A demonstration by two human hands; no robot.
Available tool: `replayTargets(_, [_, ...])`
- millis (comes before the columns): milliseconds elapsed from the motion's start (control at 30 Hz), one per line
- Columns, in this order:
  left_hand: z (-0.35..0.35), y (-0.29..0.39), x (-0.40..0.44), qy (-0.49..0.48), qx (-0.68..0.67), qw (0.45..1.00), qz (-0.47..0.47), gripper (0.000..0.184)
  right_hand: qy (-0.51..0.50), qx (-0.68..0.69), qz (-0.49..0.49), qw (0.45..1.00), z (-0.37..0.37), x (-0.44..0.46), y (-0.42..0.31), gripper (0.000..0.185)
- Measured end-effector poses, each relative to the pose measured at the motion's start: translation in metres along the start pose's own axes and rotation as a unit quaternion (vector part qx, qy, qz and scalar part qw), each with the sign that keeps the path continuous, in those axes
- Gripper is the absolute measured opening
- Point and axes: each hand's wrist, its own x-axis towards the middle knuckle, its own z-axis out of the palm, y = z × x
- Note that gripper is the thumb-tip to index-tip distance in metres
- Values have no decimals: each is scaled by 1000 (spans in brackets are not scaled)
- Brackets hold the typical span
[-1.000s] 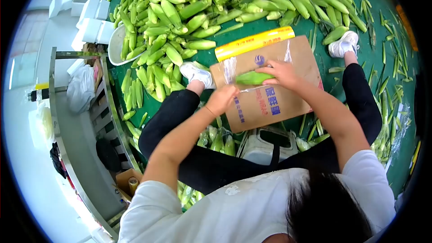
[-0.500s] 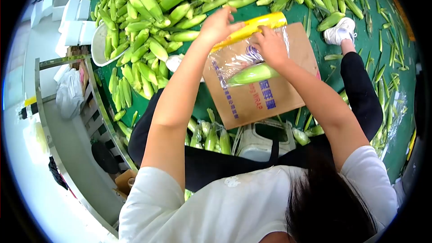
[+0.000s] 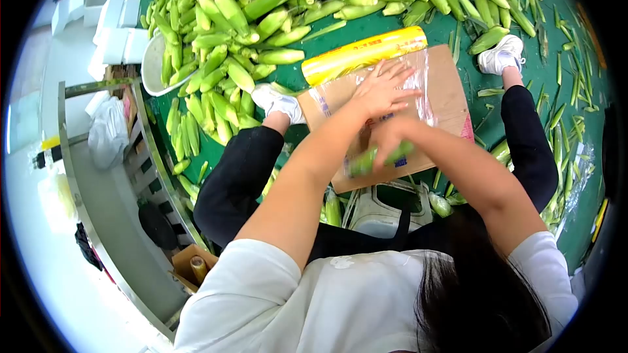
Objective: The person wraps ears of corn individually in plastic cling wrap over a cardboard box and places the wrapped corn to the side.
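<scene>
My left hand (image 3: 387, 89) lies over the upper part of the cardboard (image 3: 449, 101), with its fingers spread and nothing held. Just below it, my right hand (image 3: 388, 137) is smeared by motion, its fingers across a green ear of corn (image 3: 362, 165) near the cardboard's lower edge. Whether those fingers grip the ear is too blurred to tell. Along the cardboard's far edge rests a yellow roll of film (image 3: 364, 56). Clear film (image 3: 424, 85) shows on the cardboard beside my left hand.
A large pile of corn (image 3: 229, 10) covers the floor ahead, beside a white basin (image 3: 152, 68). A metal-framed rack (image 3: 98, 216) stands at left. Beneath the cardboard is a pale container (image 3: 375, 212). Loose husks (image 3: 575, 117) lie at right.
My left hand has come back from the roll's left end onto the cardboard. My right hand has moved down from the roll to the corn, and the ear now lies nearer my body.
</scene>
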Motion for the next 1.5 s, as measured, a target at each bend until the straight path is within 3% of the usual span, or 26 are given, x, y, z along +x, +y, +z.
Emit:
replayTargets(33, [-4, 3, -2, -11, 8, 1000, 12, 45, -82, 81, -70, 991, 29, 18, -2, 71])
replayTargets(67, [-2, 2, -3, -18, 19, 1000, 6, 47, -25, 286, -126, 950, 73, 4, -16, 79])
replayTargets(133, [2, -1, 0, -11, 23, 1000, 5, 47, -87, 266, -147, 949, 113, 12, -21, 78])
replayTargets(233, [13, 30, -18, 25, -3, 999, -30, 50, -38, 352, -260, 898, 157, -49, -45, 75])
replayTargets(300, [15, 41, -20, 80, 16, 994, -69, 51, 66, 360, -238, 900, 162, -127, -47, 68])
replayTargets(367, [11, 82, -43, 123, -64, 980, -142, 57, 133, 578, -262, 762, 193, -183, -39, 64])
replayTargets(433, [28, 131, -56, 165, -183, 950, -191, 59, 331, 735, -241, 541, 217, -210, -54, 59])
replayTargets(500, [0, 199, -65, 228, -419, 837, -268, 58, 460, 739, -234, 434, 228, -205, -50, 57])
replayTargets(567, [4, 259, -77, 118, -766, 592, -221, 60, 557, 723, -220, 344, 232, -181, -42, 55])
replayTargets(633, [-74, 312, -76, 65, -787, 574, -215, 63, 624, 691, -200, 306, 211, -166, -48, 52])
replayTargets(700, [-75, 332, -79, 111, -743, 589, -297, 62, 688, 609, -138, 371, 184, -174, -55, 65])
replayTargets(767, [-81, 329, -74, 81, -764, 560, -309, 56, 638, 650, -172, 374, 170, -190, -54, 68])
replayTargets(800, [-87, 325, -72, 18, -810, 515, -279, 53, 636, 669, -191, 333, 176, -194, -35, 59])
replayTargets(867, [-101, 320, -66, -159, -877, 415, -179, 47, 503, 745, -359, 250, 209, -237, 20, 20])
replayTargets(933, [-115, 299, -55, -283, -827, 473, -107, 41, 623, 725, -232, 181, 287, -288, 37, 35])
replayTargets(1000, [-103, 225, -53, -202, -730, 644, -105, 36, 738, 659, 17, 143, 355, -309, 29, 51])
replayTargets(1033, [-85, 156, -64, -30, -659, 732, -169, 34, 752, 625, 111, 180, 385, -308, 36, 50])
replayTargets(1100, [-61, 0, -106, 328, -413, 752, -395, 30, 739, 547, 259, 297, 442, -278, 44, 49])
replayTargets(1133, [-53, -80, -142, 447, -225, 697, -514, 28, 719, 509, 321, 348, 471, -260, 45, 48])
replayTargets(1167, [-47, -144, -180, 475, -94, 639, -598, 26, 697, 475, 372, 387, 494, -246, 41, 47])
replayTargets(1200, [28, -234, -230, 419, -22, 553, -720, 51, 675, 446, 413, 417, 511, -234, 34, 46])
replayTargets(1233, [23, -261, -254, 385, -51, 501, -773, 50, 658, 422, 448, 435, 528, -227, 28, 45])
replayTargets(1333, [39, -312, -286, 326, -252, 476, -777, 53, 658, 357, 493, 443, 567, -219, 0, 43])
replayTargets(1433, [60, -344, -289, 307, -511, 393, -700, 62, 778, 224, 401, 428, 464, -238, 4, 40])
replayTargets(1467, [65, -353, -291, 308, -567, 366, -670, 66, 775, 290, 359, 432, 390, -255, 23, 38])
replayTargets(1500, [39, -339, -273, 430, -649, 231, -583, 63, 799, 222, 292, 477, 303, -252, 36, 27])
